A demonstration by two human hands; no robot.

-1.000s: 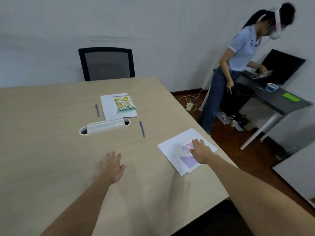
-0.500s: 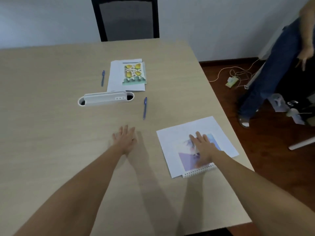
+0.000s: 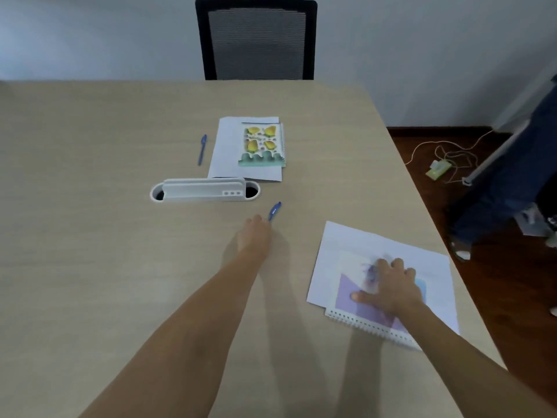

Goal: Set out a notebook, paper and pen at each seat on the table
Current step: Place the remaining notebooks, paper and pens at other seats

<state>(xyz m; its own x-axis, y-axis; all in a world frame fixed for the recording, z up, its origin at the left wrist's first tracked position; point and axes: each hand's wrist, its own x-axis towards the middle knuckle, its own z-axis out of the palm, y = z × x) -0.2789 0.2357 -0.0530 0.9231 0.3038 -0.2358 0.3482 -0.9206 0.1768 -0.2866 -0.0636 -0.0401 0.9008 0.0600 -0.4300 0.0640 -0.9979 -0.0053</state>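
My right hand [image 3: 388, 288] lies flat, fingers spread, on a purple spiral notebook [image 3: 358, 306] that sits on a white sheet of paper [image 3: 346, 245] near the table's right edge. My left hand [image 3: 254, 235] reaches forward over the table, its fingertips at the near end of a blue pen [image 3: 275, 211]; whether they grip it is hidden. At the far seat lie a second sheet of paper [image 3: 229, 146], a yellow-and-green notebook [image 3: 262, 146] on it, and a second blue pen [image 3: 202, 149] to its left.
A white cable box [image 3: 205, 190] is set into the wooden table [image 3: 90, 236] between the two sets. A black mesh chair [image 3: 256, 40] stands at the far side. Another person's legs [image 3: 512, 182] and cables [image 3: 440, 164] are on the floor at right.
My left hand has moved forward and right from the bare table to the near pen. My right hand stays on the purple notebook. The camera has tilted further down.
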